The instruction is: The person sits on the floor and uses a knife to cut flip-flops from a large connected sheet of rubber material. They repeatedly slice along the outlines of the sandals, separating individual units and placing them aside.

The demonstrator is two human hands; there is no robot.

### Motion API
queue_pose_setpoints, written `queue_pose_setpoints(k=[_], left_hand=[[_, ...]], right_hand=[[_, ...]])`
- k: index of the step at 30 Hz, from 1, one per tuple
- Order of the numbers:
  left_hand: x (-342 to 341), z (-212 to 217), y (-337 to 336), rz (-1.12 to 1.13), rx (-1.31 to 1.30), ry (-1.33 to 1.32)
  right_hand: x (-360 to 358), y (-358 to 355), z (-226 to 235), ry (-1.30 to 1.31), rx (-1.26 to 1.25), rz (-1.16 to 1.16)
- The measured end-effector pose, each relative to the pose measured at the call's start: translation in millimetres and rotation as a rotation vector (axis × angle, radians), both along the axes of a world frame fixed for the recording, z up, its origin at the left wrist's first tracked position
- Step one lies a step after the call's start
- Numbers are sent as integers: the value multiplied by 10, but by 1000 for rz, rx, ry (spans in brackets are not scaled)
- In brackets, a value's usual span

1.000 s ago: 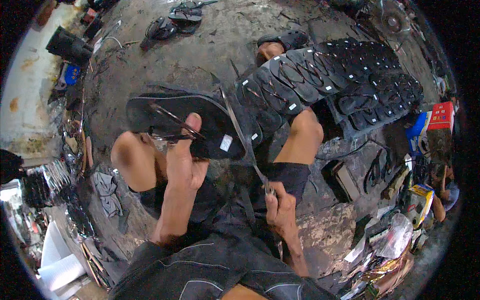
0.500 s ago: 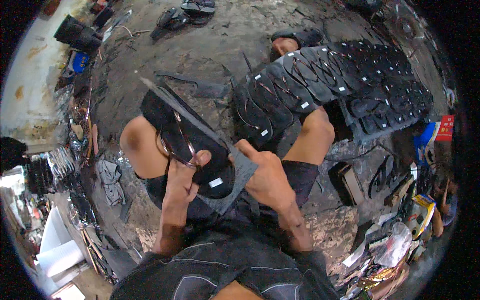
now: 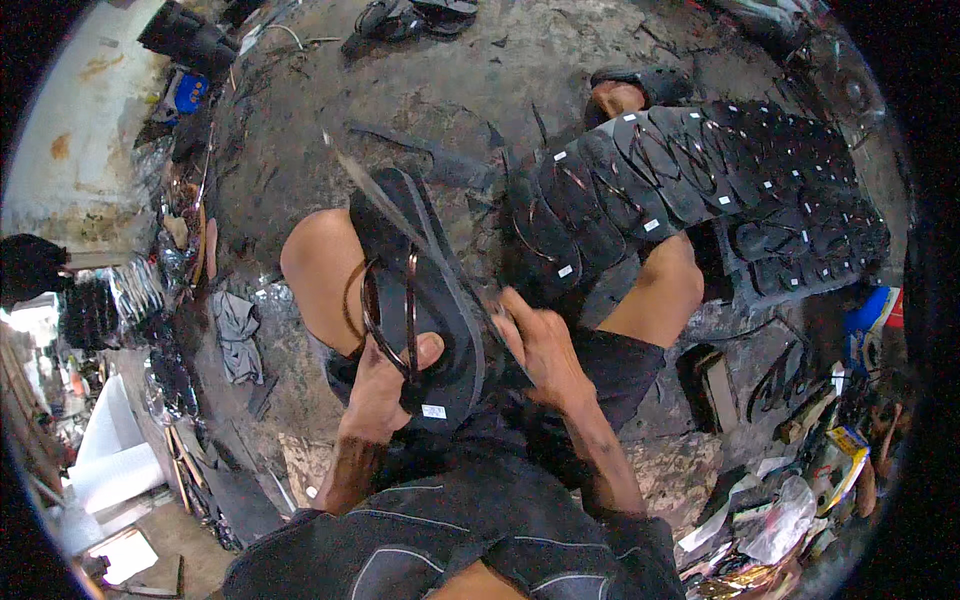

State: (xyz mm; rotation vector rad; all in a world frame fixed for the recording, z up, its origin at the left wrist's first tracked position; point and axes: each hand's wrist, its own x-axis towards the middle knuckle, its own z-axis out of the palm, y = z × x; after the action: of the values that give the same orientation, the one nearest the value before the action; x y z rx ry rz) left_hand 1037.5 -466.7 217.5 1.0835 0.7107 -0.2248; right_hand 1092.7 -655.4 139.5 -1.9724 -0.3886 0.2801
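A black flip-flop [image 3: 452, 340] with shiny bronze straps lies between my knees, its white-labelled heel toward me. My left hand [image 3: 378, 392] is closed on its left side, the thumb pressing on the footbed beside the strap. Along the right edge of the sandal runs a thin dark strip of sole material [image 3: 376, 192], its far end sticking out past the toe. The strip's near part is pinched between the fingers of my right hand [image 3: 545, 352], a little apart from the heel.
Rows of similar black flip-flops [image 3: 597, 185] with white labels cover the floor at the right. Flat dark offcuts [image 3: 415, 150] lie ahead. A grey cloth [image 3: 238, 340] sits at the left. Plastic scraps [image 3: 785, 520] pile up at the lower right, and loose footwear [image 3: 385, 25] stands far ahead.
My right hand has drawn the strip outward from the heel, and the wide grey flap under the heel no longer shows. The sandal has turned slightly, toe more straight ahead. The view has shifted left.
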Motion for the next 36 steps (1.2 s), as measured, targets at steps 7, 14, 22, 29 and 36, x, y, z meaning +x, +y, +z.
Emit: queue_pose_setpoints(k=[7, 14, 22, 29, 36], left_hand=[[-356, -281, 284, -456, 441, 64], [89, 98, 117, -481, 414, -95], [304, 583, 183, -228, 252, -183], [213, 550, 172, -273, 307, -80], [295, 530, 205, -410, 364, -102]], right_hand=[[1567, 480, -283, -162, 17, -316], [632, 243, 354, 212, 589, -294], [-534, -283, 764, 121, 268, -214], [-1611, -614, 439, 277, -59, -106], [-109, -574, 735, 186, -242, 150]])
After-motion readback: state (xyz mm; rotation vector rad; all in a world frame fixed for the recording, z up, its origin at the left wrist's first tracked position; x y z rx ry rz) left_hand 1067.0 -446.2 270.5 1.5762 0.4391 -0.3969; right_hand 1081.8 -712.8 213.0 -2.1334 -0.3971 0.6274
